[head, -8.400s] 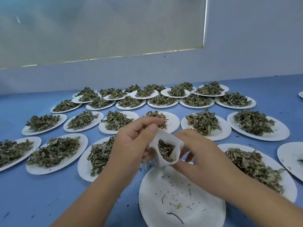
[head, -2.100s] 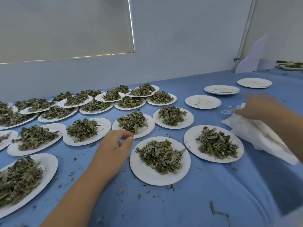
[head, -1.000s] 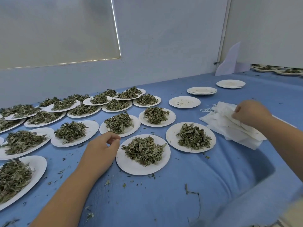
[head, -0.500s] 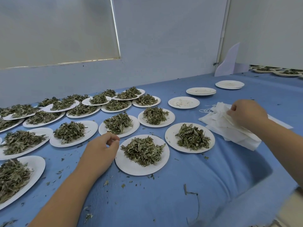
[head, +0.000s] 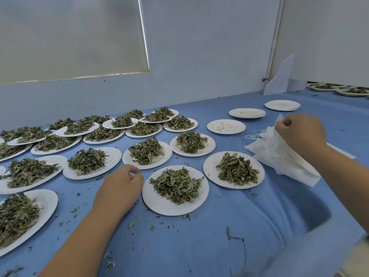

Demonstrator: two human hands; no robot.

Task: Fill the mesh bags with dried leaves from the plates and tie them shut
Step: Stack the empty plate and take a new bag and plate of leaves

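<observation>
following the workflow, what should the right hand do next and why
Probably peel the top mesh bag free of the pile and carry it to the nearest full plate: the right hand pinches its lifted edge, the left hand rests empty beside that plate.

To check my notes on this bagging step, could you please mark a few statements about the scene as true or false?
1. The right hand pinches a white bag up from the pile of bags. True.
2. The left hand rests on that pile. False: it lies on the blue cloth, beside the nearest plate, away from the bags.
3. The nearest plate is empty. False: it bears a heap of dried leaves.
4. Stacked plates without leaf heaps sit beyond the bags. True.
</observation>
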